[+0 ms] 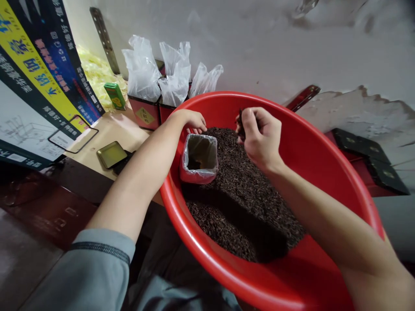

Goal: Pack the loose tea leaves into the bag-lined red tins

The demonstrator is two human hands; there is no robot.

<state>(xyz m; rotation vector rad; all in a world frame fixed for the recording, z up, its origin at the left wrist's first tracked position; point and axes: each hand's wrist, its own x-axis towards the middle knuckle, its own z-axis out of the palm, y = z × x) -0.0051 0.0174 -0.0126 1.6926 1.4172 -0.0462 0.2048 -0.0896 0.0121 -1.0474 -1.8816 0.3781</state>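
Observation:
A large red plastic tub (324, 157) holds a heap of dark, twisted dry tea leaves (249, 185). On the heap, at the tub's left side, stands a small red tin (198, 177) lined with a clear plastic bag (212, 153); its mouth is open and some dark matter shows at the bottom. My left hand (195, 121) is just behind the tin's far edge, fingers loosely stretched to the right; whether they touch the tin I cannot tell. Above the leaves, right of the tin, my right hand (259, 131) is closed around a clump of leaves poking out past the thumb.
Several tins (144, 113) with clear bags (141, 69) standing up from them are behind the tub. A green packet (115, 96), a gold lid (112, 154) and a printed carton (39, 73) are at left. Dark-lidded boxes (366, 151) stand at right by the wall.

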